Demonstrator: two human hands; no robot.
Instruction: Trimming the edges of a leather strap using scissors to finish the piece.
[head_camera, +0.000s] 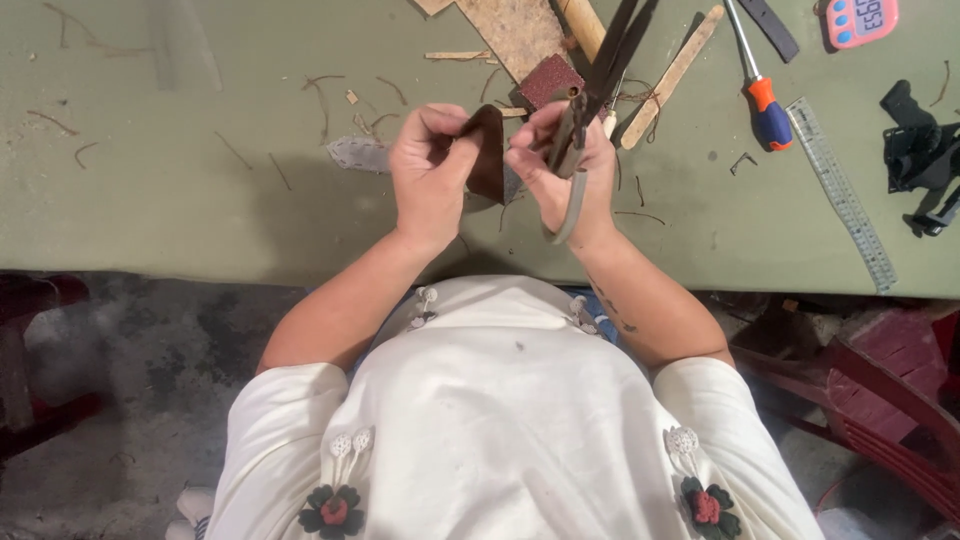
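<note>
My left hand (430, 170) pinches the left edge of a dark brown leather piece (487, 150) held just above the green table (180, 200). My right hand (565, 175) touches the same piece from the right and grips large dark scissors (600, 75). The scissor blades point up and away from me, and a handle loop hangs below my right palm. Both hands are close together near the table's front edge.
On the table lie a reddish sandpaper square (548, 78), wooden sticks (672, 72), an orange-and-blue screwdriver (760, 95), a clear ruler (840, 195), a pink timer (860, 20), a black tool (920, 150) and thin leather trimmings. Red plastic furniture (880, 390) stands at my right.
</note>
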